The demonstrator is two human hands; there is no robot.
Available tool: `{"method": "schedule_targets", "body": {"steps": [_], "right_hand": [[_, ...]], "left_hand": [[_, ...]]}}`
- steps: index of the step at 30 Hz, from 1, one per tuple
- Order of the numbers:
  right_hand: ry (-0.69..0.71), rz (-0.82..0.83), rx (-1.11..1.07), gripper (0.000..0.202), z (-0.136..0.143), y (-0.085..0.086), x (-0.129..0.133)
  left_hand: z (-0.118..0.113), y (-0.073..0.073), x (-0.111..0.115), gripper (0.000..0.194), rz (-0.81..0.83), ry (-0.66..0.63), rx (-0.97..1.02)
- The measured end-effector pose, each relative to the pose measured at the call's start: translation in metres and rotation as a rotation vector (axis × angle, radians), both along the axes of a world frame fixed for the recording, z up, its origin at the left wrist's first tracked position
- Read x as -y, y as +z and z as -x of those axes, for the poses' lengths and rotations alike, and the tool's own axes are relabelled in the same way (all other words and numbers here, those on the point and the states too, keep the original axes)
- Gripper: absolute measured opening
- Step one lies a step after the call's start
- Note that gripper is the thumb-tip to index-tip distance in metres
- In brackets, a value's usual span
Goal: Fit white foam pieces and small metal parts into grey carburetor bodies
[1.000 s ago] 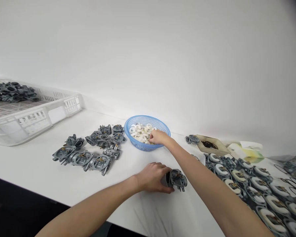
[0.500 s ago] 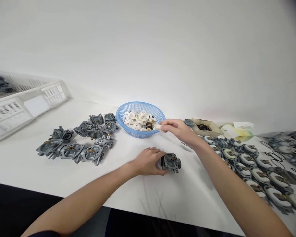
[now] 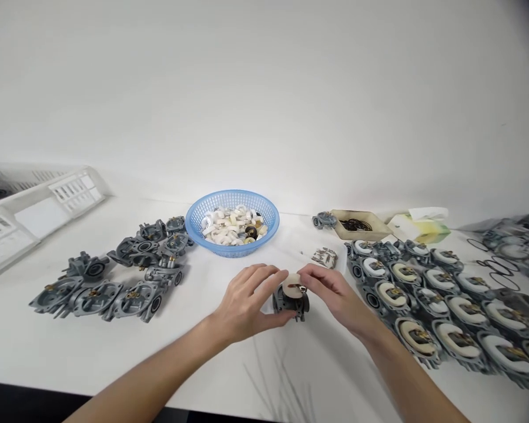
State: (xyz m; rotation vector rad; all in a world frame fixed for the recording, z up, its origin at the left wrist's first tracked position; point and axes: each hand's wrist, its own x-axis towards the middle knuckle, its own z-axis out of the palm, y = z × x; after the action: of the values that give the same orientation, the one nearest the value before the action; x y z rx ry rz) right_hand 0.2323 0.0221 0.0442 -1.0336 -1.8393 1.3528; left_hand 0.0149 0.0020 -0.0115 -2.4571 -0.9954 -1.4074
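My left hand [image 3: 250, 301] is closed around the left side of a grey metal carburetor body [image 3: 286, 304] on the white table, with its thumb low at the front. Between the fingers of my right hand [image 3: 335, 295] is a cream C-shaped float [image 3: 292, 285], over the open top of that carburetor. Whether the float rests fully in the bowl cannot be seen. My left fingertips reach the float's far left edge. Behind my hands stands a blue plastic basket [image 3: 233, 251] of loose white and cream floats, with a dark one among them.
Carburetors without floats [image 3: 97, 298] stand at left, before a white crate [image 3: 39, 218]. Rows of carburetors with floats [image 3: 432, 296] fill the right. Behind them are small metal pins [image 3: 324, 257], a tray [image 3: 378, 225] of black rings, a tissue box [image 3: 423, 229] and loose rings [image 3: 500, 276].
My right hand has brought the float from the basket's edge down to the carburetor. My left fingers have moved up toward the float. The view has shifted slightly to the right.
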Motion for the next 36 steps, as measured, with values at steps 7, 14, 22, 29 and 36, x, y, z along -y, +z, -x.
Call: {"method": "schedule_targets", "body": {"steps": [7,14,22,29,36], "right_hand": [[0.058,0.052,-0.079,0.033,-0.003,-0.004,0.013],[-0.159,-0.156,0.059,0.029,-0.007,-0.009,0.007],[-0.079,-0.299,0.203,0.018,-0.009,-0.015,0.0],[-0.014,-0.333,0.183,0.018,-0.007,-0.026,-0.004],[-0.036,-0.312,0.156,0.018,-0.007,-0.026,-0.007]], "left_hand": [[-0.02,0.006,0.006,0.047,0.032,-0.038,0.047],[-0.022,0.004,0.004,0.038,0.215,-0.005,0.089],[-0.022,-0.01,0.0,0.037,0.405,-0.041,0.094],[-0.02,-0.011,0.001,0.038,0.507,-0.057,0.06],[-0.016,-0.01,0.0,0.038,0.537,-0.08,0.073]]}}
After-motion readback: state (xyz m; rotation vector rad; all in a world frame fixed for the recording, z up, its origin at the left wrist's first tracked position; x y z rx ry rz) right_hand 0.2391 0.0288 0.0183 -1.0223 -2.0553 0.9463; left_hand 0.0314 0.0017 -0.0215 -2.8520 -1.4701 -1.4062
